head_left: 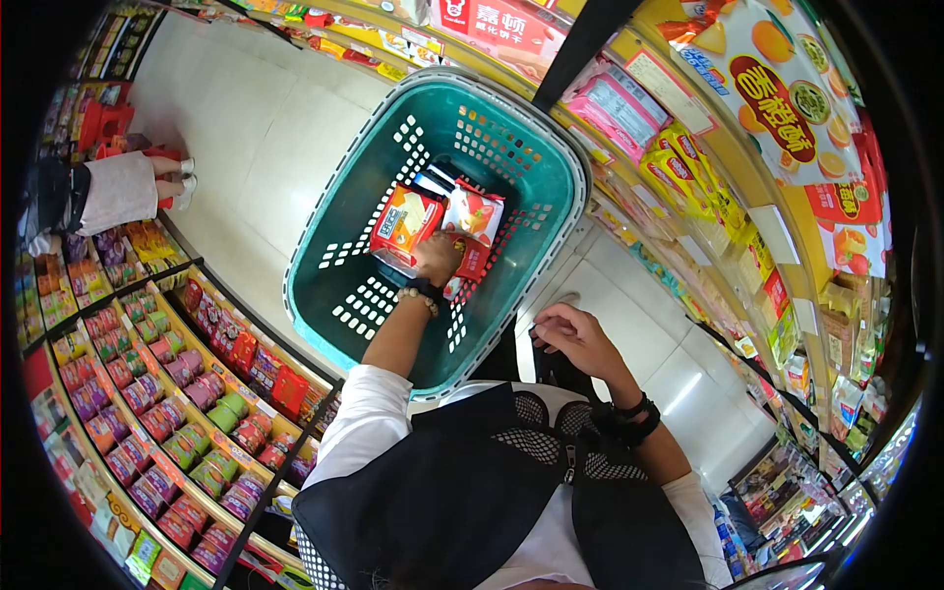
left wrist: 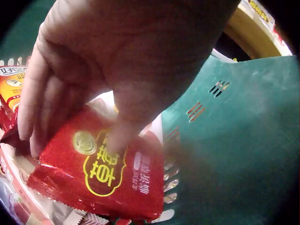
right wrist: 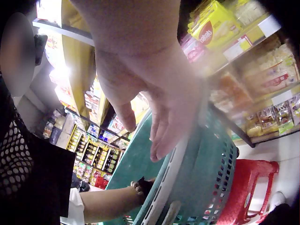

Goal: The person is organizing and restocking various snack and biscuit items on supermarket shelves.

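Inside a green plastic shopping basket [head_left: 339, 211], my left hand [head_left: 438, 256] reaches down among a few snack packs. It pinches a red foil snack packet [left wrist: 112, 183] with yellow lettering; the thumb lies across its front and the fingers are at its edge. Beside that hand lie an orange and red wafer packet [head_left: 403, 218] and a white and red packet [head_left: 477, 214]. My right hand [head_left: 575, 336] hangs loosely curled just outside the basket's near rim and holds nothing. In the right wrist view, its fingers overlap the rim.
Snack shelves with yellow bags [head_left: 688, 172] line the right side. Lower shelves of cupped sweets [head_left: 187, 369] curve along the left. A person in a light skirt [head_left: 120, 192] stands on the pale tiled floor [head_left: 231, 108] at the far left. A red stool [right wrist: 246, 183] is beneath the basket.
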Available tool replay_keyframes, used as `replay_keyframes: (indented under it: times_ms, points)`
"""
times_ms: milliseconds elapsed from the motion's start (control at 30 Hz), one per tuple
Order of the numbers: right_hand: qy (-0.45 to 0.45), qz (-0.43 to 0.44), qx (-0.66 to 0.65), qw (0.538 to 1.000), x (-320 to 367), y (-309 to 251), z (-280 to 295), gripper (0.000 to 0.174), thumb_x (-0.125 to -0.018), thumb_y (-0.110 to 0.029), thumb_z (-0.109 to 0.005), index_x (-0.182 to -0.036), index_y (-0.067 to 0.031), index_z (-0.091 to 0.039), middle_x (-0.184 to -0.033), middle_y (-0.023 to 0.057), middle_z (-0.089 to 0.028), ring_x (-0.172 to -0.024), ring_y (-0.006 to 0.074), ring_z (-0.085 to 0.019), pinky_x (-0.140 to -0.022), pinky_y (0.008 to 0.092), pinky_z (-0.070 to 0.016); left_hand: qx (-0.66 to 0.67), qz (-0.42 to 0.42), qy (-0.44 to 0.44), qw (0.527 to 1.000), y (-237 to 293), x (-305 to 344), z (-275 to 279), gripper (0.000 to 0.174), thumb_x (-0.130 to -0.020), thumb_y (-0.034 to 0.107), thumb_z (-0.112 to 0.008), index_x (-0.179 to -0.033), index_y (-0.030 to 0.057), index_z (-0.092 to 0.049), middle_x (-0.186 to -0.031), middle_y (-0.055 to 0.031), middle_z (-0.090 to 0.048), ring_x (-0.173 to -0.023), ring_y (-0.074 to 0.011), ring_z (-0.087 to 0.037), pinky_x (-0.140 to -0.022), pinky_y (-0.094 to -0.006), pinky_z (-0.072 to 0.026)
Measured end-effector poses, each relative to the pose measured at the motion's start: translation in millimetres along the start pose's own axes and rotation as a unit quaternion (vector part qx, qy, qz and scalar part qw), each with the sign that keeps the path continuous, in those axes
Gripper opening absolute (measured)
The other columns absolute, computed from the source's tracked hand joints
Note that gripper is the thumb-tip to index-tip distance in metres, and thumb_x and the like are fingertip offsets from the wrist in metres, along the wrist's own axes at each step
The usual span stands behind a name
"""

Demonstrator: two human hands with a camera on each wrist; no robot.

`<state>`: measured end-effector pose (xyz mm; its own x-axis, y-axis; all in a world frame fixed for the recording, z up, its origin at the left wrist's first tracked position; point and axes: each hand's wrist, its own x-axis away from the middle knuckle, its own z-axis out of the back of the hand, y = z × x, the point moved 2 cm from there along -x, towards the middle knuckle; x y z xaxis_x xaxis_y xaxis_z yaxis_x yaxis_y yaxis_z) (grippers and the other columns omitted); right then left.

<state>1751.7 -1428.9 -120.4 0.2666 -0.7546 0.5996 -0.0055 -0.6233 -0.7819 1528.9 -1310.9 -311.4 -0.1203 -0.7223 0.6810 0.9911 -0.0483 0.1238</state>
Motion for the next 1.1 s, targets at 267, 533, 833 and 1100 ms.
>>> replay_keyframes:
  times_ms: [267, 533, 833, 1100]
  points:
    - [0.052, 0.028, -0.01, 0.998, 28, 11, 12, 0.018, -0.085, -0.014, -0.059, -0.094, 0.0006, -0.054, -0.077, 0.0073, -0.063, -0.072, 0.0135, -0.063, -0.063, 0.0241, -0.0488, -0.058, -0.023, 0.067, 0.996, 17, 34, 45, 0.038, -0.079, 0.038, -0.055, -0.098, 0.0053, -0.06, -0.087, -0.0137, -0.064, -0.08, -0.0286, -0.064, -0.066, -0.0381, -0.0505]
    - [0.112, 0.047, -0.027, 0.992, 99, 52, 58, 0.024, -0.087, -0.02, -0.057, -0.099, 0.001, -0.056, -0.085, 0.01, -0.065, -0.078, 0.0153, -0.064, -0.069, 0.0267, -0.0513, 0.041, -0.121, 0.216, 0.968, 67, 108, 137, 0.033, -0.078, 0.032, -0.062, -0.098, 0.0059, -0.062, -0.083, -0.0136, -0.065, -0.077, -0.0303, -0.063, -0.065, -0.0352, -0.0481]
    - [0.233, 0.119, -0.064, 0.963, 261, 120, 136, 0.025, -0.086, -0.023, -0.055, -0.094, 0.0007, -0.057, -0.081, 0.0102, -0.065, -0.073, 0.0157, -0.065, -0.059, 0.0265, -0.0517, 0.163, -0.389, 0.285, 0.861, 285, 264, 131, 0.023, -0.08, 0.015, -0.06, -0.097, -0.0005, -0.06, -0.083, -0.0143, -0.064, -0.071, -0.0243, -0.063, -0.064, -0.0332, -0.0485]
    - [0.341, 0.105, -0.172, 0.918, 406, 238, 206, 0.028, -0.087, -0.023, -0.055, -0.099, 0.0025, -0.057, -0.084, 0.0108, -0.065, -0.073, 0.0155, -0.063, -0.061, 0.0267, -0.0514, 0.1, -0.569, 0.22, 0.786, 464, 379, 44, 0.02, -0.074, 0.011, -0.064, -0.093, 0.0022, -0.062, -0.085, -0.0143, -0.062, -0.075, -0.0279, -0.061, -0.069, -0.0345, -0.0487]
